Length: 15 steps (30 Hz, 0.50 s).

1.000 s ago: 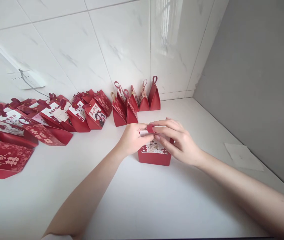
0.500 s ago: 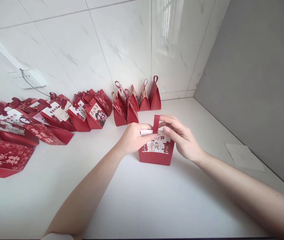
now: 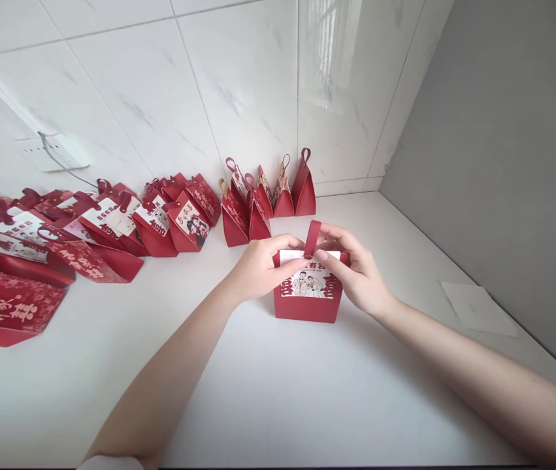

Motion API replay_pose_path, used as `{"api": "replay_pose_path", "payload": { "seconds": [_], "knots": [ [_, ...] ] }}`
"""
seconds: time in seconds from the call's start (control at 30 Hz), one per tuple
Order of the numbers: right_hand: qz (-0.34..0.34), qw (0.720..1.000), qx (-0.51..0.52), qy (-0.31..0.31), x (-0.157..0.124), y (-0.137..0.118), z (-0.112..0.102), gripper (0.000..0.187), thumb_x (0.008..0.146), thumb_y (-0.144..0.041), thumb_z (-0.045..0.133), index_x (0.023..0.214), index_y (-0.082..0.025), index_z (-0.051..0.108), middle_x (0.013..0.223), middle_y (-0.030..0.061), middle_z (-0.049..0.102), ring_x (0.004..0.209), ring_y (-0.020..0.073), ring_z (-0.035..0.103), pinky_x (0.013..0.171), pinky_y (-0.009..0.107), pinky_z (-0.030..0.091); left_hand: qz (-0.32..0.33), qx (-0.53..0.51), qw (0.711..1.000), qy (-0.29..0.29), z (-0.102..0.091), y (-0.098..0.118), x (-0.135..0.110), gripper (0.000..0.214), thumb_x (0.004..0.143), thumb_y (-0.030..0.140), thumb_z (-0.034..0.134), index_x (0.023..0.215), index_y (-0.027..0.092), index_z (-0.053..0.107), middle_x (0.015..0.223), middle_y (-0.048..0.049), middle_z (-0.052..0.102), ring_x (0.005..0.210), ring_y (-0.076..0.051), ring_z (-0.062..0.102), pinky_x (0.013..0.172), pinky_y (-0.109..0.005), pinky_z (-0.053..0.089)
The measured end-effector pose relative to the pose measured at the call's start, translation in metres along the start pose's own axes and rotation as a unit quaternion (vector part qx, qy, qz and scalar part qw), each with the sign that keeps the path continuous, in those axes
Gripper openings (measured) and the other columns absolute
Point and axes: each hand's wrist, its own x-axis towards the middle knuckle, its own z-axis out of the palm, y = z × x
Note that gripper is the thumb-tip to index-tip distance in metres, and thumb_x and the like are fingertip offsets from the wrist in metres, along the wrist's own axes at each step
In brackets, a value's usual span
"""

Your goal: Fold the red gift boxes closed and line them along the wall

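A red gift box (image 3: 307, 309) stands upright on the white table, its front printed with a couple in wedding clothes on a white panel. My left hand (image 3: 262, 267) pinches the top edge from the left, thumb in front and fingers behind. From the right, my right hand (image 3: 356, 271) does likewise, its thumb close to the other. Between the thumbs a dark red ribbon loop (image 3: 312, 239) rises from the top of the box. The fingers behind the box are partly hidden.
Several red gift boxes (image 3: 258, 209) stand near the tiled wall. Many more, such as a patterned gift box (image 3: 13, 307), crowd the left side. A white sheet (image 3: 478, 307) lies at the right by the grey panel (image 3: 503, 163). A cable (image 3: 62, 163) hangs from a wall socket.
The top edges of the box have come together between my hands. My right fingers have moved off the ribbon loop to behind the box, and the loop now leans slightly right.
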Motion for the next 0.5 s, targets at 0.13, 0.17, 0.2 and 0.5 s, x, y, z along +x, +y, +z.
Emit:
{"api": "replay_pose_path", "payload": {
  "seconds": [0.13,0.17,0.2,0.5],
  "knots": [
    [-0.031,0.998,-0.042,0.018,0.0009,0.002,-0.001,0.043,0.089,-0.033,0.066,0.13,-0.031,0.055,0.098,0.0024,0.065,0.092,0.0176,0.065,0.077,0.031,0.057,0.026,0.037,0.998,0.035,-0.0006,0.0001,-0.0005,0.02,0.088,0.037,0.059,0.089,0.019,0.068,0.082,-0.0004,0.068,0.07,-0.012,0.06,0.059,-0.022,0.043],
    [-0.036,0.998,-0.052,0.023,0.0006,0.002,-0.0008,0.044,0.088,-0.033,0.067,0.13,-0.03,0.055,0.098,0.0025,0.066,0.092,0.0176,0.065,0.077,0.031,0.057,0.03,0.044,0.998,0.037,-0.0008,-0.0001,-0.0008,0.02,0.089,0.036,0.058,0.088,0.019,0.068,0.08,-0.0001,0.068,0.068,-0.011,0.058,0.056,-0.021,0.041],
    [-0.041,0.997,-0.059,0.027,0.0002,0.0019,-0.0005,0.044,0.088,-0.032,0.067,0.13,-0.029,0.055,0.098,0.0026,0.067,0.093,0.0177,0.065,0.077,0.03,0.057,0.034,0.052,0.997,0.037,-0.001,-0.0003,-0.0012,0.02,0.089,0.035,0.057,0.088,0.019,0.069,0.079,0.0001,0.068,0.066,-0.011,0.058,0.055,-0.021,0.04],
    [-0.071,0.993,-0.09,0.038,-0.002,-0.0006,0.0011,0.043,0.088,-0.029,0.067,0.13,-0.028,0.057,0.094,0.0018,0.068,0.083,0.0154,0.065,0.071,0.028,0.056,0.061,0.083,0.994,0.046,0.0005,0.0016,-0.0027,0.015,0.087,0.029,0.058,0.087,0.018,0.07,0.082,-0.0009,0.071,0.07,-0.012,0.062,0.064,-0.022,0.046]
  ]
}}
